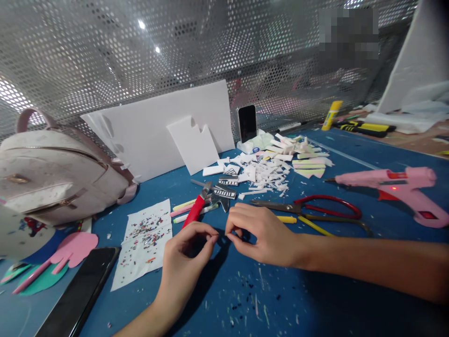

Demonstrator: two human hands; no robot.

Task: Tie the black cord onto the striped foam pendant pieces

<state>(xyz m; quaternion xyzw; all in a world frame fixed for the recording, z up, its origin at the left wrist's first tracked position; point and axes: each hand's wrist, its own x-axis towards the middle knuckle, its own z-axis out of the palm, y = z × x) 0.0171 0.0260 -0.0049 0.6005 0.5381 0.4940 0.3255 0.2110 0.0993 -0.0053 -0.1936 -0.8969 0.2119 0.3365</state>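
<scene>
"Well, what do we see nearest us?"

"A black smartphone (82, 290), cut off at the bottom edge. Then our left hand (176, 257) and our right hand (264, 231), both narrowed to a pinch, fingertips facing one another just apart. We cannot tell whether either holds anything."

"And where is our red utility knife (196, 209)?"

"Just beyond the left hand, blade pointing away. That hand hides its lower end, so we cannot say whether they touch."

"What lies about the right hand?"

"Just past it we have the red-handled scissors (278, 205); a yellow marker (287, 219) runs partly out of sight behind the hand. Further right sits a pink glue gun (393, 179)."

"Farther off?"

"White scraps (268, 175), too jumbled for us to count, then an upright phone (247, 122) and a white board (154, 131). We see the backpack (70, 168) cut off at left. Behind the perforated metal screen (192, 51), we cannot make the shapes out."
</scene>
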